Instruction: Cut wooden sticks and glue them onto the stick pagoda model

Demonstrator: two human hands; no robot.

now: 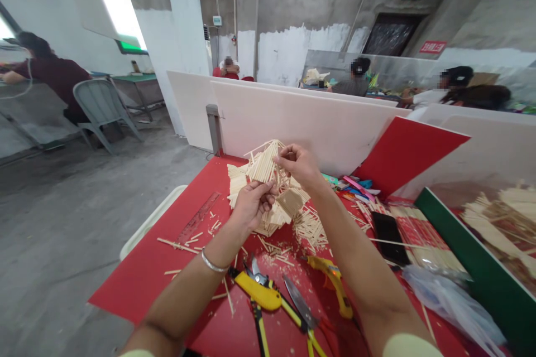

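Note:
A model built from thin wooden sticks (263, 166) stands at the far part of the red tabletop, with a sloped, roof-like panel at its top. My left hand (254, 201) is closed at the lower edge of that panel, its thumb and fingers pinched together. At the panel's upper right side, my right hand (298, 163) is also in a pinch; anything between its fingertips is too small to make out. Below the hands lie a pile of loose sticks (310, 228), a yellow utility knife (257, 291), pruning shears (258, 274), scissors (299, 301) and a yellow glue gun (333, 281).
A clear ruler (199, 216) and stick offcuts lie on the red board (146, 268) at left. To the right are a black phone (390, 239), bundled sticks (422, 234), a plastic bag (454, 304) and a green divider (456, 251). White panels (301, 120) stand behind; other people sit beyond.

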